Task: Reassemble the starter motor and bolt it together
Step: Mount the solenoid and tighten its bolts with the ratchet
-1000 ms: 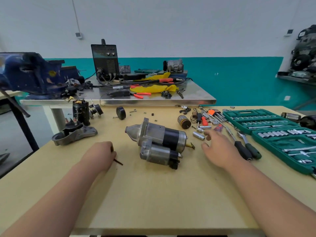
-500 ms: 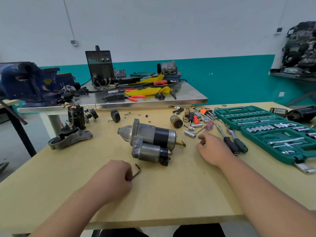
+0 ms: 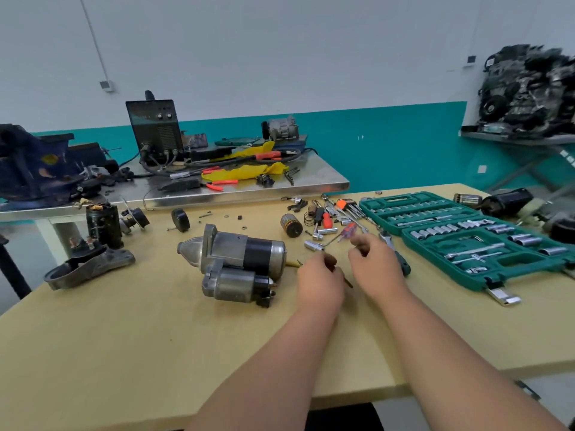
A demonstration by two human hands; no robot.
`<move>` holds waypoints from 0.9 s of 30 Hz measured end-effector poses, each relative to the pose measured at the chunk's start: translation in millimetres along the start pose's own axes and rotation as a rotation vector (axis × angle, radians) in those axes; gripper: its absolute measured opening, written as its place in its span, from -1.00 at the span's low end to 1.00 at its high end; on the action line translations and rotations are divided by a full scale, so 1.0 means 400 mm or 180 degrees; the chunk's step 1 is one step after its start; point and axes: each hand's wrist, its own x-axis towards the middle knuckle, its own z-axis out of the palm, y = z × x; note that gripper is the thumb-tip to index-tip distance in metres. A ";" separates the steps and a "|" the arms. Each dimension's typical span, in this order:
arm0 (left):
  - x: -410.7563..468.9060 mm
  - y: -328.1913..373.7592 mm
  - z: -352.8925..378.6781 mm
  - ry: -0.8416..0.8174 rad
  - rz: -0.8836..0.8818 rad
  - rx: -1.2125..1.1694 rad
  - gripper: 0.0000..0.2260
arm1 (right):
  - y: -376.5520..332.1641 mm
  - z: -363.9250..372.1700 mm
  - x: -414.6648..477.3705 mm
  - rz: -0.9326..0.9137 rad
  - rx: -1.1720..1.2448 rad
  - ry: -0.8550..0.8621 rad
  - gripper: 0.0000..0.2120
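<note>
You have a single view, worn on your head; it faces forward and down over the near edge of the wooden table [image 3: 140, 353]; your left hand [image 3: 320, 283] and right hand [image 3: 376, 265] sit close, mid-frame; the wide lens reaches the steel bench [image 3: 314, 177] and the back wall [image 3: 280, 57].

Even, diffuse light fills the room, and the white wall across the top of the frame is bright without hot spots. The pale wooden tabletop [image 3: 124, 337] carries only short, soft shadows, darkest directly beneath the silver-and-black starter motor [image 3: 236, 262] at centre. The polished steel bench top [image 3: 311, 178] behind it glints along its front edge. Wide-angle distortion bows the table edges. The dark engine block [image 3: 529, 88] at upper right is smeared. The left hand [image 3: 320, 284], the right hand [image 3: 376, 265] and the thin dark hex key [image 3: 348, 281] gripped in the left look slightly soft.
</note>
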 end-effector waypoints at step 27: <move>-0.071 -0.083 -0.339 0.0780 -0.0008 -0.0940 -0.88 | -0.132 -0.031 -0.022 -0.0034 0.1270 -0.0428 -0.85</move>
